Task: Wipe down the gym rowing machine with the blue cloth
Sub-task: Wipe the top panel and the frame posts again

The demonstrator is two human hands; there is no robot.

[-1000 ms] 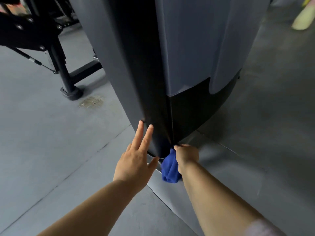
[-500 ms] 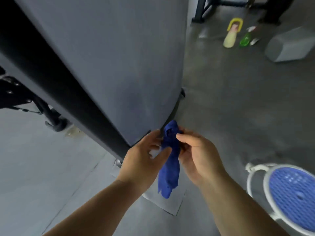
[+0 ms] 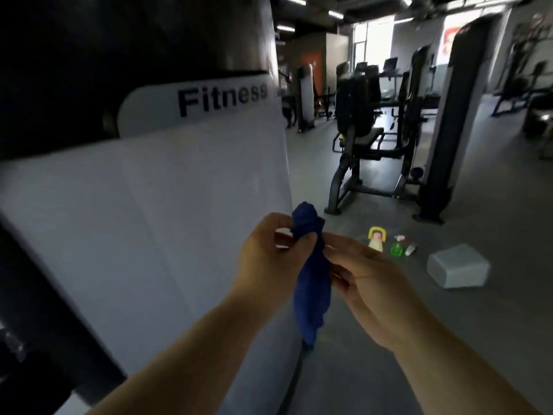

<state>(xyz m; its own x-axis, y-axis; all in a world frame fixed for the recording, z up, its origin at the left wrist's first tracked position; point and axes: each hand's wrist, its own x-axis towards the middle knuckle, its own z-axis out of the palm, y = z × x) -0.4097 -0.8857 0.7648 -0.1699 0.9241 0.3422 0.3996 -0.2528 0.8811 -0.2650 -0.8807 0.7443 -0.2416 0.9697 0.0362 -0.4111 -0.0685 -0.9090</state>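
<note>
- left hand (image 3: 269, 259): fingers curled in, thumb and fingertips pinching the bunched upper part of the blue cloth (image 3: 312, 295).
- right hand (image 3: 368, 286): thumb and forefinger closed narrowly on the same cloth from the other side, just below the bunch; the other fingers are loosely folded.
- Cloth held between the two hands, in the air, gathered into a rope-like roll. Long axis runs up and down: a crumpled knob stands above the fingers and the tail hangs between the wrists.
- Judgement: the cloth is being re-gathered or refolded, not wiping at present.
- Key relation: the rowing machine (image 3: 179, 220), a broad pale-grey panel lettered "Fitness", lies to the left of the cloth. Its right edge passes just behind the left hand, so the left hand is nearer the panel and the right hand sits on the open-floor side.
- Cannot tell whether the cloth touches the panel edge.
- Next wipe probably calls for carrying the cloth leftward and flattening it against the panel.
- Beyond, on the floor: yellow-capped bottle (image 3: 376, 238), green spray bottle (image 3: 397, 248), white box (image 3: 457, 266). All are well apart from the hands.
</note>
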